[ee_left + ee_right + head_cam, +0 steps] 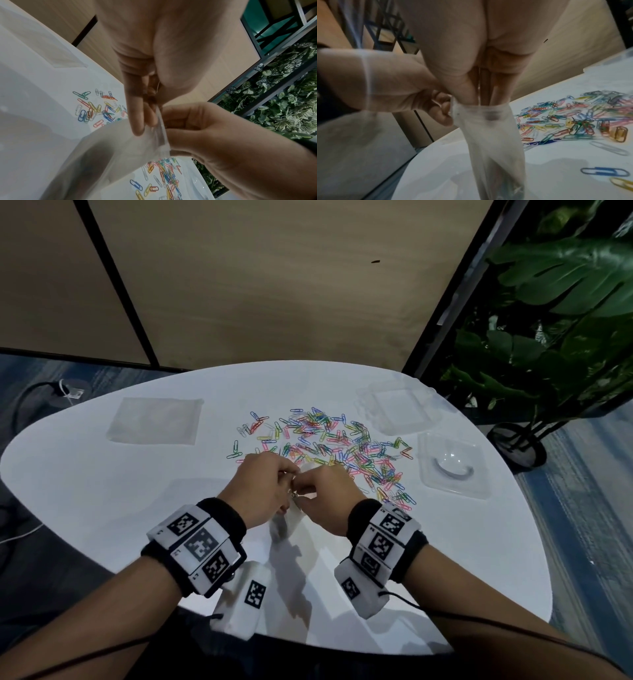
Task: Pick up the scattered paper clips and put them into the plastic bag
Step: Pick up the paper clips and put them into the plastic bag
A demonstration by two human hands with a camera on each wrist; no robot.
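Observation:
A clear plastic bag [287,522] hangs upright just above the white table [102,491], near its front middle. My left hand [274,484] pinches the bag's rim between thumb and fingers [137,128]. My right hand [322,494] meets it from the right, its curled fingers [488,94] reaching down into the bag's mouth [481,109] and holding its other side. Whether those fingers also carry a clip I cannot tell. Several coloured paper clips [329,446] lie scattered just beyond both hands, also seen as paper clips [573,119] in the right wrist view.
A second flat clear bag [154,421] lies at the back left. A clear plastic lid [394,405] and a clear tray [452,467] sit at the right of the clips. A potted plant [555,337] stands past the table's right edge.

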